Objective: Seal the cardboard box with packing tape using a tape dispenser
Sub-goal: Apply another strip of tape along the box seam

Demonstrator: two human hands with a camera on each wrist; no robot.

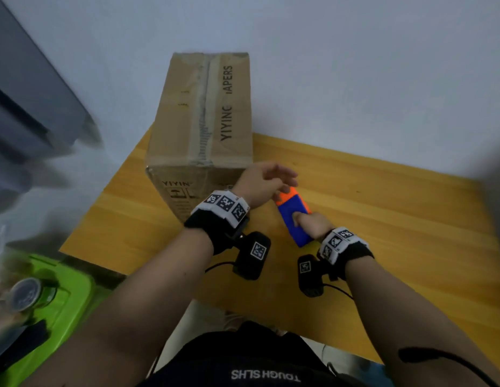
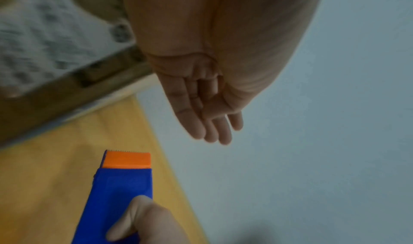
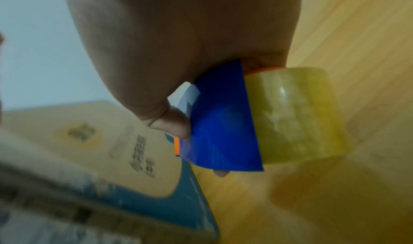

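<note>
Blue tape dispenser (image 1: 294,219), gripped by the right hand (image 1: 315,225), pointed its orange cutter far-left toward the cardboard box (image 1: 199,129); the nearer left hand (image 1: 264,181) hovered slack-fingered just above it.

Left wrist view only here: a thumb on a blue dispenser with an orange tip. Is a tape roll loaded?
Observer: Yes; the right wrist view shows a yellowish tape roll mounted on the dispenser.
Operator: Whose thumb?
Observer: The right hand grips the dispenser, per the head view.
Operator: Box flaps shut?
Observer: The cardboard box top lies closed, worn tape along its seam.
</note>
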